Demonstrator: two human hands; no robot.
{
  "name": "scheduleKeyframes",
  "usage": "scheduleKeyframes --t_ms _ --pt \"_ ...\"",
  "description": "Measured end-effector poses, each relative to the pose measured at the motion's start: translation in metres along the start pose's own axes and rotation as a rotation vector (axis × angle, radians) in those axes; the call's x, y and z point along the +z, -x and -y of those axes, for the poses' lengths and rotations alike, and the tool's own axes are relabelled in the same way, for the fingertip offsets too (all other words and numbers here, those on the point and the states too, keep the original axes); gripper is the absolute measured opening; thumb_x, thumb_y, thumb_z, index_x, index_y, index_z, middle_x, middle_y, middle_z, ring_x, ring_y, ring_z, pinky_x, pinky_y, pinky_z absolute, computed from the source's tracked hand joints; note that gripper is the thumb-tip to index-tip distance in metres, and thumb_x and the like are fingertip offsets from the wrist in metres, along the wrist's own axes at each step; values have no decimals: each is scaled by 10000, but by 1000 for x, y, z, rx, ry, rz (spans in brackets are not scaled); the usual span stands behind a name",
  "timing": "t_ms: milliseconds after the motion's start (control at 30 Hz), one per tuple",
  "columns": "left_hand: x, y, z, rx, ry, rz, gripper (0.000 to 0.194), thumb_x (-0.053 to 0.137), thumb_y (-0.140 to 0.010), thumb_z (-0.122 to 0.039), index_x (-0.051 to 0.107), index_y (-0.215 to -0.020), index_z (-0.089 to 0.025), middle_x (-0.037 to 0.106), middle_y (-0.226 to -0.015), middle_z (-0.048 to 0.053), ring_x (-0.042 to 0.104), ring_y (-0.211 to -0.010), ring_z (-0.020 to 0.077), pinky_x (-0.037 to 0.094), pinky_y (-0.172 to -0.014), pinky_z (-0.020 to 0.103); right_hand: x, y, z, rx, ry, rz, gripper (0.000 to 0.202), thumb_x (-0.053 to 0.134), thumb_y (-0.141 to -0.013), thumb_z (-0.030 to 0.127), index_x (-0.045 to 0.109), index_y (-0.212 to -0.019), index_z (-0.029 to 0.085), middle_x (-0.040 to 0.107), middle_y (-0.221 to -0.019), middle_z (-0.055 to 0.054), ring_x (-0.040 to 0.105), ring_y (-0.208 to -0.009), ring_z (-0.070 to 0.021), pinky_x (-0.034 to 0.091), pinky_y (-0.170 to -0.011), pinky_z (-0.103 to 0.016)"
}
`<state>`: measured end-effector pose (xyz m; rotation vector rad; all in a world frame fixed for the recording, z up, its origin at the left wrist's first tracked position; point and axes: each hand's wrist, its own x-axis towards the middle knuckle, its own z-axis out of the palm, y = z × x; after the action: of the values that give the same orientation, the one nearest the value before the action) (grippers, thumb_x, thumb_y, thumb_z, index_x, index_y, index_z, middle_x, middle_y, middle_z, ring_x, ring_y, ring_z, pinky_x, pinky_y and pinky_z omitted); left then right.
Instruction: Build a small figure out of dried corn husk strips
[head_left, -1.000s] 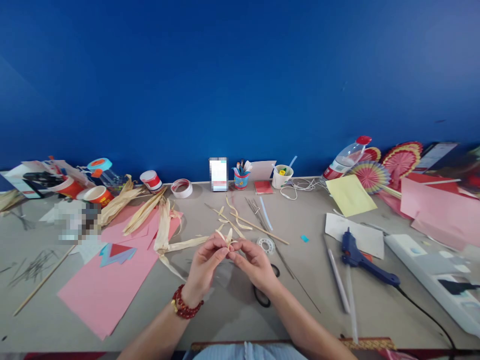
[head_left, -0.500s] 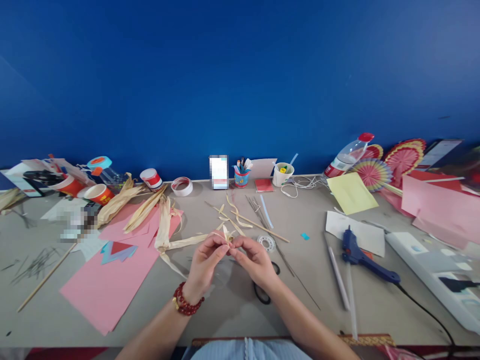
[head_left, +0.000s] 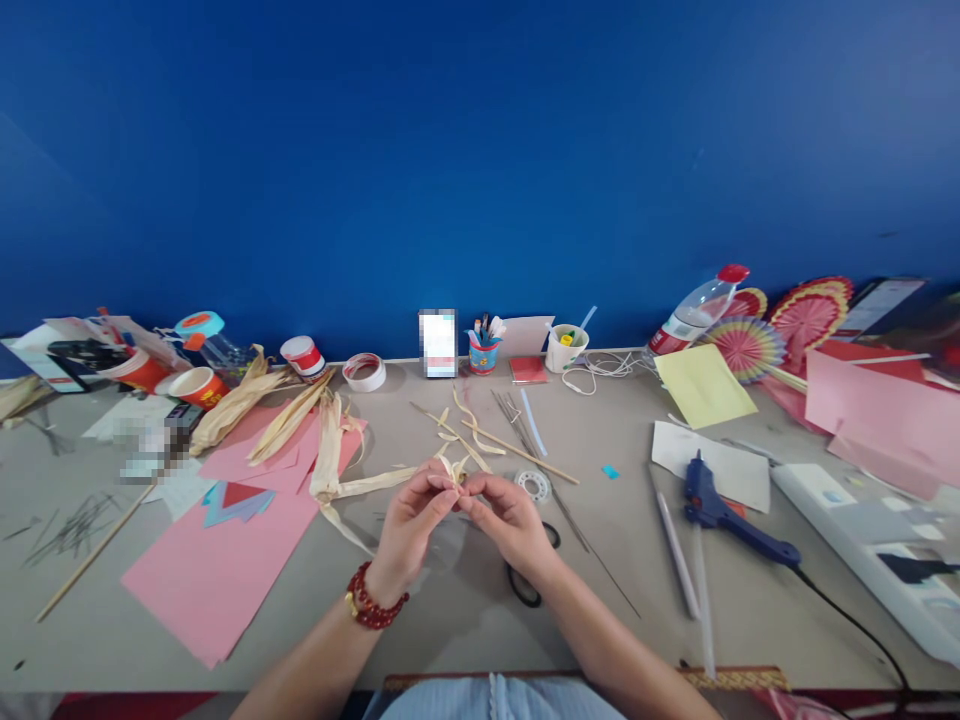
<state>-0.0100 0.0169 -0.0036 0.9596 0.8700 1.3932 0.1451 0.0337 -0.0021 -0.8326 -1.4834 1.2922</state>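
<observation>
While pinching a small pale husk piece (head_left: 454, 469) at the centre, just above the table (head_left: 465, 640), seems to be at the step of gathering and shaping it by fingertips. With the left hand (head_left: 411, 515), gripping the base between thumb and bent fingers; with the right hand (head_left: 511, 522), gripping just beside in the same way. Not possible to tell if fingertips touching each other. For the next move, probably necessary to press gently and evenly, because likely to split if pulled strongly.

Counting from left to right: one husk bundle (head_left: 19, 402) at the edge, one bamboo stick (head_left: 94, 556), two red-orange paper cups (head_left: 199, 387), several overlapping pink sheets (head_left: 217, 570), impossible to count surely. Next, three more dry husks (head_left: 292, 415), one red-and-white tub (head_left: 302, 358), one wide tape roll (head_left: 365, 383). Around the middle, several thin husk strips (head_left: 491, 450), one pen holder (head_left: 484, 358), a second bamboo stick (head_left: 551, 468), one small tape roll (head_left: 523, 487). Towards the right, one bottle (head_left: 682, 322), at least three folded fans (head_left: 810, 322), one glue gun (head_left: 701, 492), one power strip (head_left: 832, 530).
</observation>
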Motion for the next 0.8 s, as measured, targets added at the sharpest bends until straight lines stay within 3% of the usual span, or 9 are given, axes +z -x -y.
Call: scheduleKeyframes --t_ms 200,367,467,667,800 --pt "-1 -2 -3 33 -10 -35 90 717 -813 -257 674 -776 -188 546 -812 20 520 -835 155 450 -820 274 -6 -3 11 -58 89 -16 134 634 -890 325 701 -892 209 705 -895 -55 656 -875 -202 494 -821 -316" --pt "-1 -4 -7 34 34 -62 112 687 -843 -271 626 -800 -188 582 -845 26 535 -851 154 431 -846 278 -27 -5 23 -5 195 -235 151 604 -906 327 681 -947 204 699 -939 -62 652 -873 -200 504 -771 -299" --pt "0 -3 -7 32 9 -56 108 662 -865 -281 616 -823 -192 618 -852 33 552 -863 160 432 -859 287 -41 -4 29 -31 300 -281 135 581 -918 309 669 -940 208 689 -942 -64 645 -856 -196 503 -752 -298" --pt "-7 -5 -13 109 -44 -127 100 654 -872 -293 616 -844 -205 633 -838 25 563 -857 158 440 -858 284 -58 -7 27 -106 691 -74 128 559 -922 248 686 -935 238 712 -991 -62 636 -994 -239 488 -877 -369" --pt "-11 -9 -19 136 -17 -179 96 669 -859 -293 622 -853 -208 645 -840 22 572 -839 150 448 -857 282 -56 -12 21 -93 790 24 136 564 -898 209 693 -936 232 728 -1014 -64 642 -1026 -259 496 -880 -393"
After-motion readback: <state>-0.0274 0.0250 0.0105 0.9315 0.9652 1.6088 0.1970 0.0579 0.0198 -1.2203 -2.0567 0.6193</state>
